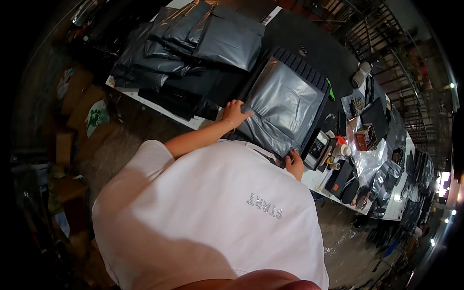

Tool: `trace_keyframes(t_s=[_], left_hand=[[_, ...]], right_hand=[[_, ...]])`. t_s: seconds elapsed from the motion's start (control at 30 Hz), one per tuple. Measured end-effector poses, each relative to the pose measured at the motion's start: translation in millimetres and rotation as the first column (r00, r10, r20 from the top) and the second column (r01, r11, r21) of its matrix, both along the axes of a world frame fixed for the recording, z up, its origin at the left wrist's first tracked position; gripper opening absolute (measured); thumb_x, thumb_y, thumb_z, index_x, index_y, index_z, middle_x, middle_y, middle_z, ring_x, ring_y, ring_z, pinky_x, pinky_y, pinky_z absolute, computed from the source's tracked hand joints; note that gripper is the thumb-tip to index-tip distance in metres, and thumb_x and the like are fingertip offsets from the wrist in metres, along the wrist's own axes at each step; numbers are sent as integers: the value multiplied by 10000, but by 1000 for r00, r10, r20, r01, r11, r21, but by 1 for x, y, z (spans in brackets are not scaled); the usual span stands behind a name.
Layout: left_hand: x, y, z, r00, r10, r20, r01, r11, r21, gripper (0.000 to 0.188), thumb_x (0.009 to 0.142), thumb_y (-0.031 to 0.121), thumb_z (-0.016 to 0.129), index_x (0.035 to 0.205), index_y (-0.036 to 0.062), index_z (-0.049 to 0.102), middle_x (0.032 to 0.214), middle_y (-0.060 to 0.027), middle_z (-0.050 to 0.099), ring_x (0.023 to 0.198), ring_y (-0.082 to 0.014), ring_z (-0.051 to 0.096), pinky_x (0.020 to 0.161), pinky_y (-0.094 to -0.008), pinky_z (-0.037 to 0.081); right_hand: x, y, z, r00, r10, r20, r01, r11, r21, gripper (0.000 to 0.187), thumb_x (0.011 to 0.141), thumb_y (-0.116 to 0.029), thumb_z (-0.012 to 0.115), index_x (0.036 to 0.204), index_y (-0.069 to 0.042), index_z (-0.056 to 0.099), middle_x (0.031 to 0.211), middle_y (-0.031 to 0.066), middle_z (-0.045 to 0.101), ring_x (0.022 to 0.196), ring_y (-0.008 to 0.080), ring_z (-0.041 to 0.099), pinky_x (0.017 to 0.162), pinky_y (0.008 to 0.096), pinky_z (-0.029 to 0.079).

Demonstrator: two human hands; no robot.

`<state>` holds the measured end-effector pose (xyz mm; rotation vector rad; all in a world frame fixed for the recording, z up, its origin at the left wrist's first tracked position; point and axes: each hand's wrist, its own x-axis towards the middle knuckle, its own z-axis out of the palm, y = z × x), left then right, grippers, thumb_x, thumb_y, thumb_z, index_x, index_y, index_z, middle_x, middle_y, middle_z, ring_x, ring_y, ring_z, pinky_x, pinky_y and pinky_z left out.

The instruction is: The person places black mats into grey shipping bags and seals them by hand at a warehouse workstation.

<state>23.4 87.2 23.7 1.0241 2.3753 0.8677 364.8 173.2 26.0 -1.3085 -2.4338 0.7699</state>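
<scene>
A shiny grey plastic bag (285, 94), wrinkled along its near side, lies flat before me on a black ribbed surface (304, 70). My left hand (235, 115) is at the bag's left near corner, its thumb on top and its fingers closed around the edge. At the right near corner, my right hand (294, 165) has its fingers curled onto the bag's edge, close to my shirt. Part of the right hand's grip is hidden from view.
Several more grey plastic bags (227, 38) are piled at the back left of the table. On the right are a small open box (365, 137), a white jar (343, 150), a roll of tape (334, 166) and crumpled clear plastic (369, 159). Cardboard boxes (72, 140) stand at far left.
</scene>
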Motion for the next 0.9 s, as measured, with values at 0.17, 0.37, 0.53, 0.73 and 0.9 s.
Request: trace_keyframes(t_s=[0.17,0.37,0.53,0.73,0.9], left_hand=[[-47,39,-6,987,24,158,-68,957,281,442,678,240,874,977,34,622,899,-148,664,800,-307,642,768,-398,519],[-169,47,108,997,-60,41,30,855,518,313,827,207,793,997,19,610,924,-75,648,856,-167,606,772,-327,489],[-241,43,133,668,351,-656,-7,885,466,389,856,226,718,1178,36,609,1185,-164,625,1120,-318,593,961,-423,469],[-68,13,79,724,-555,-408,674,694,252,294,757,96,648,1044,42,681,1082,-136,644,1041,-331,602,944,-404,480],[40,-52,-12,29,-799,-601,789,387,-478,721,965,190,488,1585,222,123,1654,-56,84,1525,-211,81,1229,-488,66]], right_hand=[[-14,28,26,965,-193,-177,204,978,49,198,911,-175,604,996,-32,711,962,176,698,910,384,659,783,414,514],[31,82,12,925,-355,136,305,906,293,329,835,-1,530,1132,-45,667,1139,162,636,1057,379,597,903,437,489],[47,101,-15,879,-203,432,121,970,209,408,834,-8,527,1222,-64,641,1186,145,623,1131,349,572,946,437,485],[48,105,-23,790,-210,576,38,955,295,183,869,-162,566,893,-108,739,952,96,696,956,297,663,760,443,560],[54,118,-9,866,-195,461,9,926,376,146,840,-206,630,824,-98,726,875,107,696,873,317,670,742,448,548]])
